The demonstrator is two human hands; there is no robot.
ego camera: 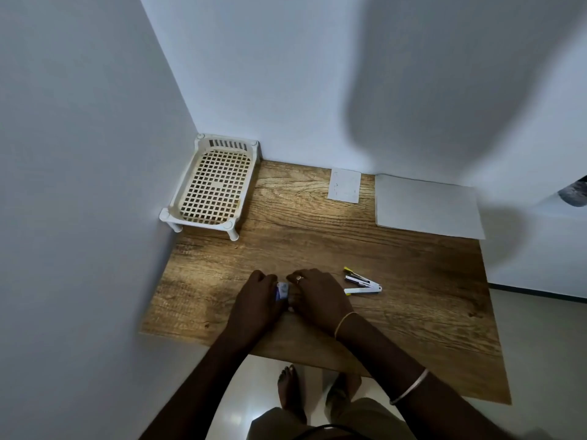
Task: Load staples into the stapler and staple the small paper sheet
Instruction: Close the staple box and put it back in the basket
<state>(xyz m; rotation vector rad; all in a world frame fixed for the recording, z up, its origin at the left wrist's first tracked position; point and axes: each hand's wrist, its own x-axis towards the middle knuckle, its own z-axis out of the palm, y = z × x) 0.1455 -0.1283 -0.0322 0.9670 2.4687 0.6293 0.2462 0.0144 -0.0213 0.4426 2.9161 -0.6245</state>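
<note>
Your fingers are curled on both sides of a small blue and white box (pixel 282 290), which is mostly hidden between them. Your left hand (pixel 257 300) grips it from 9 o'clock and your right hand (pixel 317 296), with a ring on one finger, closes on it from 3 o'clock. What the box holds cannot be seen. Both hands rest low over the brown wood-grain tabletop (pixel 317 236), slightly towards 8 o'clock from its middle. The white stapler with yellow and black parts (pixel 362 282) lies hinged open on the wood near your right hand, at its 3 o'clock, touched by neither hand. The small white paper sheet (pixel 344 185) lies flat at the far edge, at 12 o'clock. A larger white sheet (pixel 425 206) lies at 2 o'clock, near it but apart. A cream plastic lattice tray on short legs (pixel 168 214) stands in the corner at 10 o'clock.
</note>
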